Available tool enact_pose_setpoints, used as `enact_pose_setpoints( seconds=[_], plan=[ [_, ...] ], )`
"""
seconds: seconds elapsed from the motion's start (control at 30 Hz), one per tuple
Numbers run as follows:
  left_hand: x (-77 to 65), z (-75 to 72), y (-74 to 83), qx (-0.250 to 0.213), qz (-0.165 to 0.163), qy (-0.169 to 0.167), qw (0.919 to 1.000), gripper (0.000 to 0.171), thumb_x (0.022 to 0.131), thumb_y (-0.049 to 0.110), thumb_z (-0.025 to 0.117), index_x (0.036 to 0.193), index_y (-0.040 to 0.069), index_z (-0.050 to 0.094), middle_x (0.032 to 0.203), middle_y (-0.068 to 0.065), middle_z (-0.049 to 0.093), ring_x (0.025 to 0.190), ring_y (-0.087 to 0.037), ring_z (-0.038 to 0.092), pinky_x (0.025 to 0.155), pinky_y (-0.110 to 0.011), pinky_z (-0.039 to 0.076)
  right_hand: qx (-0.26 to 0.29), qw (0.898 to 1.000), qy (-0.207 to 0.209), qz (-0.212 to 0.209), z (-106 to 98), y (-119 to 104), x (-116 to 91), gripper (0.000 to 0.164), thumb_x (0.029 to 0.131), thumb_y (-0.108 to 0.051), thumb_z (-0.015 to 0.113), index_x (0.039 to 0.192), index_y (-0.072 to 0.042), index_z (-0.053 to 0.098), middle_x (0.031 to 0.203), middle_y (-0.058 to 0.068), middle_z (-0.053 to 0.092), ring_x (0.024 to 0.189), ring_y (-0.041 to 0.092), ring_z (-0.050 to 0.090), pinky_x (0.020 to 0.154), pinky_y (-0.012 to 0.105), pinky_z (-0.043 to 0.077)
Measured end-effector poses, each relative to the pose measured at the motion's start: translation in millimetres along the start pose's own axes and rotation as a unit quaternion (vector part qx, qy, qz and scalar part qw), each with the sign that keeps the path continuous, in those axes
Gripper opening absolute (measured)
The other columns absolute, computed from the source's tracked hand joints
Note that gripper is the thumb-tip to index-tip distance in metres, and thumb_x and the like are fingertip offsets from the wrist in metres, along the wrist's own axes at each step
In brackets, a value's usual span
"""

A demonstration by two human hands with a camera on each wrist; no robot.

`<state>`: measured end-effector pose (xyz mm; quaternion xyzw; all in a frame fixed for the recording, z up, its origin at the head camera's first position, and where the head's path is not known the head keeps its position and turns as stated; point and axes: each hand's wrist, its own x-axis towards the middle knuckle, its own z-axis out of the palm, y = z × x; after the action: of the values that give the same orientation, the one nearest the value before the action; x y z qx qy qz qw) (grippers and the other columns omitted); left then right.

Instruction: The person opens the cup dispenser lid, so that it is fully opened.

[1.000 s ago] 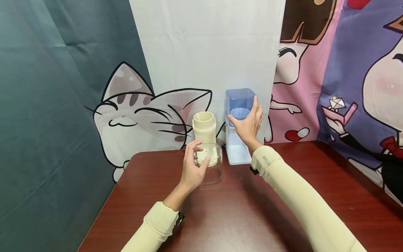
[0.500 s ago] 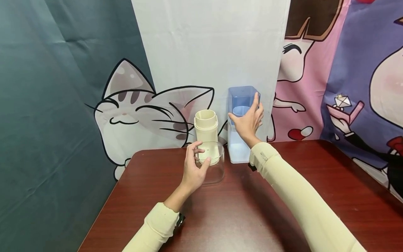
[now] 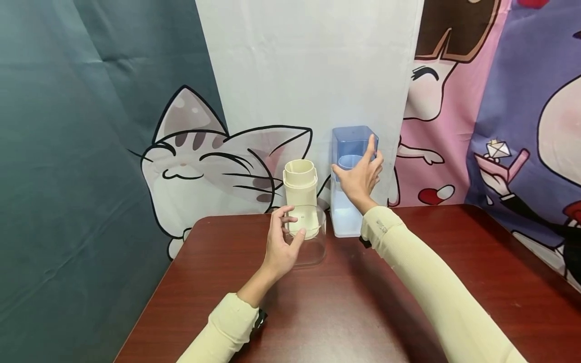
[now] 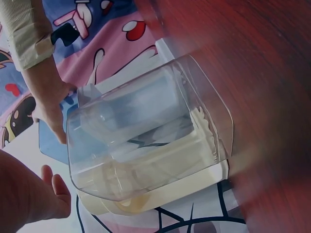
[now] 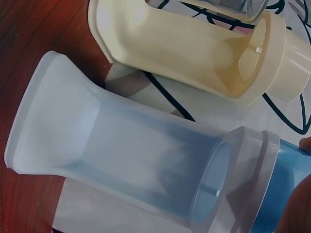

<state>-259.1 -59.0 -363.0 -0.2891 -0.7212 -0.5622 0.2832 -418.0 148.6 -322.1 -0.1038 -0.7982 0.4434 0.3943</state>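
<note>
Behind the red-brown table (image 3: 354, 312) hangs a curtain (image 3: 308, 75) with a cat print. The clear container (image 4: 150, 126) stands before the cream dispenser (image 3: 301, 194), partly covering it. The left hand (image 3: 282, 249) is beside the container, fingers loose and apart. The right hand (image 3: 360, 179) spreads around the translucent blue top (image 3: 347, 141) of the smooth white dispenser (image 3: 345, 214); I cannot tell whether it grips.

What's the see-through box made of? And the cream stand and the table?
The see-through box looks like shiny clear plastic: things show through it and its edges gleam. The cream stand seems to be smooth, softly shiny plastic, with moulded-looking curves. The table might be glossy wood, or a wood-look covering: it's reddish-brown and streaky.
</note>
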Motion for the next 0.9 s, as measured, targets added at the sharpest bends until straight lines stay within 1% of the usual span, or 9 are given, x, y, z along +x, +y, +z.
enact_pose_setpoints(
  seconds=[0.17, 0.23, 0.33, 0.4, 0.43, 0.57, 0.6, 0.73, 0.9],
  plan=[
    [-2.6, -0.5, 0.7, 0.002, -0.01, -0.009, 0.9999, 0.052, 0.084, -0.005, 0.063, 0.131, -0.014, 0.042, 0.117, -0.025, 0.052, 0.096, -0.039, 0.055, 0.066, -0.023, 0.041, 0.002, 1.0, 0.004, -0.001, -4.7, 1.7, -1.7, 0.123, 0.068, -0.037, 0.089, 0.156, -0.048, 0.002, 0.154, 0.018, 0.017, 0.139, 0.036, 0.026, 0.104, 0.06, 0.03],
    [-3.1, -0.9, 1.2, -0.001, -0.011, -0.016, 0.9998, 0.052, 0.084, -0.005, 0.063, 0.131, -0.014, 0.042, 0.121, -0.025, 0.052, 0.098, -0.04, 0.055, 0.068, -0.029, 0.042, 0.005, 1.0, 0.004, -0.003, -6.9, 2.0, -2.6, 0.123, 0.068, -0.037, 0.089, 0.156, -0.048, 0.004, 0.154, 0.018, 0.017, 0.138, 0.036, 0.026, 0.103, 0.06, 0.03],
    [-4.1, -1.2, 1.7, -0.009, -0.012, -0.026, 0.9995, 0.053, 0.084, -0.005, 0.062, 0.131, -0.014, 0.041, 0.125, -0.026, 0.051, 0.1, -0.044, 0.055, 0.071, -0.044, 0.044, 0.012, 1.0, 0.001, -0.008, -10.9, 2.0, -4.5, 0.12, 0.067, -0.036, 0.088, 0.155, -0.049, 0.007, 0.154, 0.019, 0.017, 0.138, 0.036, 0.026, 0.102, 0.061, 0.03],
    [-4.6, -1.1, 2.0, -0.013, -0.012, -0.029, 0.9994, 0.053, 0.084, -0.005, 0.062, 0.131, -0.015, 0.041, 0.128, -0.026, 0.05, 0.102, -0.046, 0.055, 0.073, -0.049, 0.042, 0.018, 1.0, 0.0, -0.013, -14.2, 2.1, -5.8, 0.118, 0.068, -0.035, 0.088, 0.154, -0.051, 0.009, 0.154, 0.018, 0.018, 0.138, 0.035, 0.026, 0.102, 0.061, 0.031],
    [-4.7, -0.4, 2.3, -0.014, -0.012, -0.032, 0.9993, 0.053, 0.084, -0.005, 0.062, 0.131, -0.015, 0.041, 0.129, -0.026, 0.049, 0.103, -0.047, 0.055, 0.074, -0.048, 0.043, 0.02, 1.0, 0.001, -0.016, -16.4, 2.6, -6.4, 0.117, 0.068, -0.035, 0.088, 0.154, -0.051, 0.01, 0.153, 0.018, 0.019, 0.137, 0.035, 0.027, 0.101, 0.061, 0.032],
    [-4.2, 2.8, 5.6, -0.013, -0.016, -0.041, 0.9989, 0.054, 0.085, -0.004, 0.063, 0.132, -0.014, 0.04, 0.13, -0.025, 0.049, 0.106, -0.045, 0.056, 0.076, -0.032, 0.041, 0.027, 0.999, 0.004, -0.024, -26.2, 4.7, -9.8, 0.115, 0.067, -0.034, 0.088, 0.153, -0.051, 0.014, 0.15, 0.016, 0.024, 0.132, 0.032, 0.033, 0.097, 0.057, 0.036],
    [-4.0, 3.6, 7.0, -0.015, -0.017, -0.043, 0.9988, 0.054, 0.085, -0.004, 0.063, 0.133, -0.014, 0.04, 0.131, -0.024, 0.049, 0.107, -0.045, 0.056, 0.077, -0.03, 0.04, 0.03, 0.999, 0.004, -0.027, -28.7, 5.0, -11.0, 0.114, 0.066, -0.034, 0.088, 0.153, -0.05, 0.015, 0.149, 0.015, 0.025, 0.13, 0.032, 0.035, 0.096, 0.056, 0.037],
    [-4.2, 5.7, 11.0, -0.017, -0.023, -0.048, 0.9984, 0.054, 0.086, -0.004, 0.063, 0.133, -0.013, 0.04, 0.131, -0.023, 0.049, 0.108, -0.04, 0.056, 0.077, -0.03, 0.042, 0.045, 0.998, -0.001, -0.038, -39.7, 4.7, -17.2, 0.113, 0.064, -0.032, 0.089, 0.153, -0.045, 0.021, 0.146, 0.015, 0.029, 0.126, 0.032, 0.039, 0.095, 0.054, 0.039],
    [-6.4, 7.1, 10.1, -0.022, -0.023, -0.052, 0.9981, 0.053, 0.086, -0.003, 0.063, 0.133, -0.012, 0.04, 0.131, -0.022, 0.049, 0.108, -0.043, 0.056, 0.077, -0.029, 0.041, 0.063, 0.996, -0.001, -0.056, -55.1, 5.6, -25.5, 0.11, 0.063, -0.03, 0.089, 0.152, -0.039, 0.026, 0.142, 0.017, 0.034, 0.123, 0.034, 0.043, 0.095, 0.052, 0.04]
  ],
)
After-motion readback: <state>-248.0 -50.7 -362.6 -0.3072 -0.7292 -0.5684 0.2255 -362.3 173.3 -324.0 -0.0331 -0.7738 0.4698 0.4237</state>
